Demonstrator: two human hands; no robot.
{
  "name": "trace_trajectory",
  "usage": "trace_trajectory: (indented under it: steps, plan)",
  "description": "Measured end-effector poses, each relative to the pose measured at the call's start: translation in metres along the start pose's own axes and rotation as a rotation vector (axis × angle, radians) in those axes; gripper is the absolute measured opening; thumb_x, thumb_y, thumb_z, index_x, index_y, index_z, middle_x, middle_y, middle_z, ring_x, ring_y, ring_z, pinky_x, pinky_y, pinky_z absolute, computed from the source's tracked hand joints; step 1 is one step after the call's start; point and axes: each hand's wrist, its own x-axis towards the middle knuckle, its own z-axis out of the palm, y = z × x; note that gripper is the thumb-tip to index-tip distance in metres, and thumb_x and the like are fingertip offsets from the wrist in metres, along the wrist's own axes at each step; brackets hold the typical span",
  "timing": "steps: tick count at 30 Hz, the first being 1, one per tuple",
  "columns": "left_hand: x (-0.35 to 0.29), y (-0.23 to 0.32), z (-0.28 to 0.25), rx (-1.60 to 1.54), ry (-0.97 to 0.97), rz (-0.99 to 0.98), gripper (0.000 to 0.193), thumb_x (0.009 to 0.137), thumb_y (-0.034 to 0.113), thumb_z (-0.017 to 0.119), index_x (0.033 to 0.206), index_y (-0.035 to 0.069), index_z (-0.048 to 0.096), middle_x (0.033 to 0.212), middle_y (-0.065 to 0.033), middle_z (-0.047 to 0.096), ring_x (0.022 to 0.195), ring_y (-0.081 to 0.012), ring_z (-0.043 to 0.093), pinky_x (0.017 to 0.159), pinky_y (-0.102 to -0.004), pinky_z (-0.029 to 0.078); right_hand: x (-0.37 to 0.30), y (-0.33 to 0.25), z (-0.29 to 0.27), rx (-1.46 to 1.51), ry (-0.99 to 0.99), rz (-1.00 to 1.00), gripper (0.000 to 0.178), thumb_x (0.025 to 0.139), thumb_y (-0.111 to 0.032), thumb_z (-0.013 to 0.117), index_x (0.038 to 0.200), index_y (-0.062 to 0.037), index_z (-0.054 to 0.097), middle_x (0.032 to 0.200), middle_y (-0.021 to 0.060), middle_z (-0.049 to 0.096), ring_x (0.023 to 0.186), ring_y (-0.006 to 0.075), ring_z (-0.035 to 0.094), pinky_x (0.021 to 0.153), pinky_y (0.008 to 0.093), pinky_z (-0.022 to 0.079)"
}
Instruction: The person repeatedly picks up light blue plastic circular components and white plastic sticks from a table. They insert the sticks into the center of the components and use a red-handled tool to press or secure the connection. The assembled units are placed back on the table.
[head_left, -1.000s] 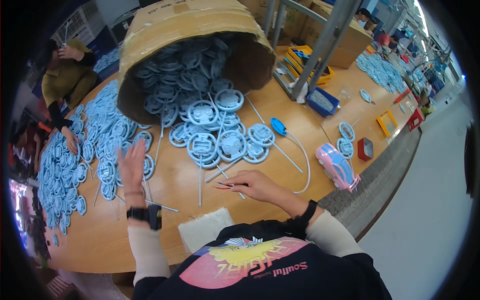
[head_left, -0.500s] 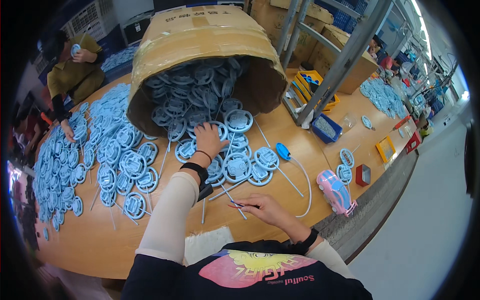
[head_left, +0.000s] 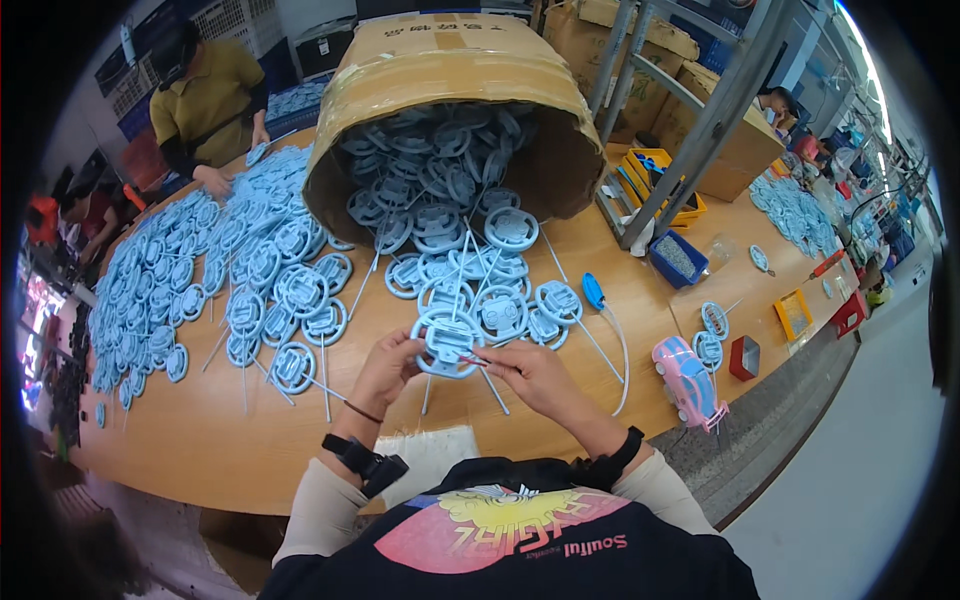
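My left hand (head_left: 390, 372) grips a light-blue toy steering wheel (head_left: 446, 340) by its left rim, with its slotted side up. My right hand (head_left: 540, 378) pinches a thin red and dark piece (head_left: 478, 361) whose kind I cannot make out, possibly wire. Its tip is at the lower right of the wheel. Just beyond my hands, several more blue wheels (head_left: 500, 312) with thin rods lie in a loose pile. It runs up to a cardboard box (head_left: 455, 75) on its side, filled with the same wheels.
A big heap of blue wheels (head_left: 160, 285) covers the table's left, where a co-worker (head_left: 210, 95) handles some. On the right are a metal frame (head_left: 700, 130), a blue bin (head_left: 678, 260), a pink toy car (head_left: 688, 383), a blue oval piece with a white cable (head_left: 594, 292) and a red box (head_left: 744, 357).
My left hand has drawn back from the pile at the box mouth with a blue wheel. Both hands are now together in front of me, the thin piece at the wheel.
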Motion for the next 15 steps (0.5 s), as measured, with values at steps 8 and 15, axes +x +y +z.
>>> trace_trajectory:
  steps: [8, 15]
  plan:
    - [-0.030, -0.010, 0.047, -0.019, -0.164, 0.123, 0.034, 0.087, 0.006, 0.052, 0.120, 0.000, 0.047, 0.100, -0.0041, 0.058, 0.081, -0.0115, 0.059, 0.073, -0.0258, 0.051, -0.007, -0.006, -0.015, -0.028, -0.057, 0.039, 0.023, 0.079, -0.016, 0.061, 0.102, -0.0157, 0.065, 0.068, 0.0087, 0.054, 0.065, 0.0256, 0.055, 0.058, 0.0340, 0.042]
    - [-0.025, -0.018, 0.057, -0.072, -0.147, 0.116, 0.032, 0.089, 0.010, 0.052, 0.120, 0.001, 0.048, 0.096, -0.0019, 0.059, 0.078, -0.0102, 0.057, 0.072, -0.0242, 0.050, -0.013, 0.000, -0.023, 0.013, -0.066, 0.036, 0.023, 0.079, -0.013, 0.061, 0.102, -0.0147, 0.066, 0.071, 0.0090, 0.057, 0.068, 0.0260, 0.056, 0.061, 0.0350, 0.043]
